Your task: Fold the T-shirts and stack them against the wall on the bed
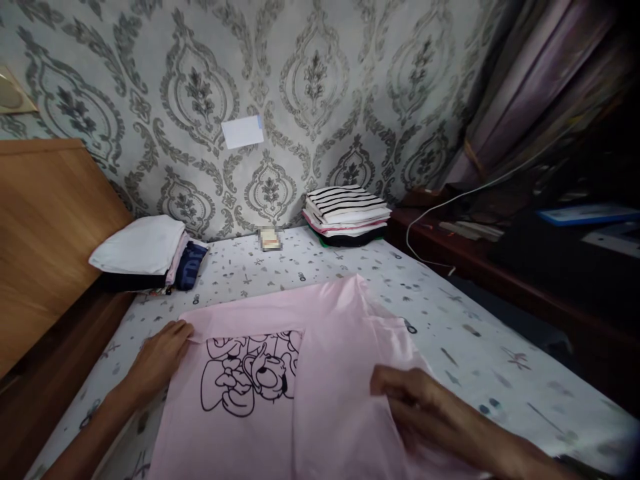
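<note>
A pink T-shirt (250, 440) with a black cartoon-duck line print lies spread on the bed, its right part folded over so that it covers some of the print. My left hand (163, 353) pinches the shirt's upper left edge. On the other side, my right hand (415, 407) is closed at the right edge of the folded part, fingers curled round the cloth. Part of the shirt's lower end runs out of the frame.
Folded clothes stand in one stack (140, 247) by the wooden headboard (45, 233) and another stack (347, 217) by the wall. A small pale item (271, 240) lies between them. To the right, a white cable (435, 207) hangs off a dark, cluttered shelf (500, 267).
</note>
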Demonstrator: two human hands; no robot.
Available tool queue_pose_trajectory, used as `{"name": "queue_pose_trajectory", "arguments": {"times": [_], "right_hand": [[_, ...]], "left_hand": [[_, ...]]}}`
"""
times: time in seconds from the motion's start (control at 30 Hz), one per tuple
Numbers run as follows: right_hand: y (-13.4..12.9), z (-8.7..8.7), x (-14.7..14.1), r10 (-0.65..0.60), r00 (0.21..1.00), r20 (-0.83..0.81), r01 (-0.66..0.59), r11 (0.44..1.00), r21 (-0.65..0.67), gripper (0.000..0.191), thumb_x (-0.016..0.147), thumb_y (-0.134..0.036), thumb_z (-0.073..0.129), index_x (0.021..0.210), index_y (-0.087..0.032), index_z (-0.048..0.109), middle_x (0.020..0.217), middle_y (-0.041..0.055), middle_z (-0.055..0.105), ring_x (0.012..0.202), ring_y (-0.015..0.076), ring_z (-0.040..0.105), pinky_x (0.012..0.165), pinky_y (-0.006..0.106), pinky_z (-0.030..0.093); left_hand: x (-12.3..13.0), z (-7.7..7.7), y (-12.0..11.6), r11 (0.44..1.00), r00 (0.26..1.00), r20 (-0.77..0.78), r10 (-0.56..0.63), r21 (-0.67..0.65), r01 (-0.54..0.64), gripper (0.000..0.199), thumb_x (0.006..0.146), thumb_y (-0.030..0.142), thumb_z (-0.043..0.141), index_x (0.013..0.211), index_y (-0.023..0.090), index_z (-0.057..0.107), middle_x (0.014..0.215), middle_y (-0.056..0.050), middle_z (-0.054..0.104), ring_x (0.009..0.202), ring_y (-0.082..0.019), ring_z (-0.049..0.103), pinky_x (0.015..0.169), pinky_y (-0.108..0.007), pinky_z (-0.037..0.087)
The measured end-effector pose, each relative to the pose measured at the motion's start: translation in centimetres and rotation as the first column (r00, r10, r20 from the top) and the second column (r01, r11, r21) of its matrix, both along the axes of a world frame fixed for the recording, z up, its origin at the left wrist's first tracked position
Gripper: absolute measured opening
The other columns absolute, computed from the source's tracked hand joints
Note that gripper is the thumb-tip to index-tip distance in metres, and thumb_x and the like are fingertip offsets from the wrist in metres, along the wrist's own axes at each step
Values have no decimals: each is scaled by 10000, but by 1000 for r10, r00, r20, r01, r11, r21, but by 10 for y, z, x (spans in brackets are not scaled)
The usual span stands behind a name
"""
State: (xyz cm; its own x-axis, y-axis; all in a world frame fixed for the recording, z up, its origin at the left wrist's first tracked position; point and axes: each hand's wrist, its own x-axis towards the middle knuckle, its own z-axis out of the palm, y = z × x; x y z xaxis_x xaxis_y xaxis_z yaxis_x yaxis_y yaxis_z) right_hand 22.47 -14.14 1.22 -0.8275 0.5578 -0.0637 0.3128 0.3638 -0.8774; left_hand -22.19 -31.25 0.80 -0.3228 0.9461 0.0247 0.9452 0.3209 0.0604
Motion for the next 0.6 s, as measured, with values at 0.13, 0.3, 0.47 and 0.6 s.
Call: {"name": "queue_pose_trajectory", "arguments": {"times": [0.13,0.3,0.47,0.6], "right_hand": [[72,21,-52,-238,935,-263,150,937,-314,231,851,-417,694,874,-199,623,699,10,664,556,141,628,530,251,528],[186,27,-159,-738,586,-336,442,638,-631,220,807,-115,690,702,-204,519,648,7,676,632,135,666,619,235,538],[232,-6,-218,-759,572,-311,455,609,-649,270,794,-60,665,664,-207,479,564,3,657,595,145,658,638,266,540],[249,-21,-231,-726,574,-379,424,659,-621,230,777,-83,687,695,-203,509,615,-7,696,671,139,684,663,240,532]], "left_hand": [[-27,4,17,983,968,245,51,157,-91,287,887,438,398,878,238,605,866,-27,683,832,-223,621,743,-321,476],[-65,-4,54,934,890,449,81,278,-225,367,723,570,470,723,215,563,666,8,596,694,-203,559,627,-284,439],[-67,-21,66,899,892,431,138,323,-295,367,719,552,462,716,206,582,648,12,572,680,-195,542,622,-282,413],[-63,-21,63,874,897,419,144,371,-313,403,739,573,467,783,200,612,695,3,606,687,-198,558,638,-286,424]]}}
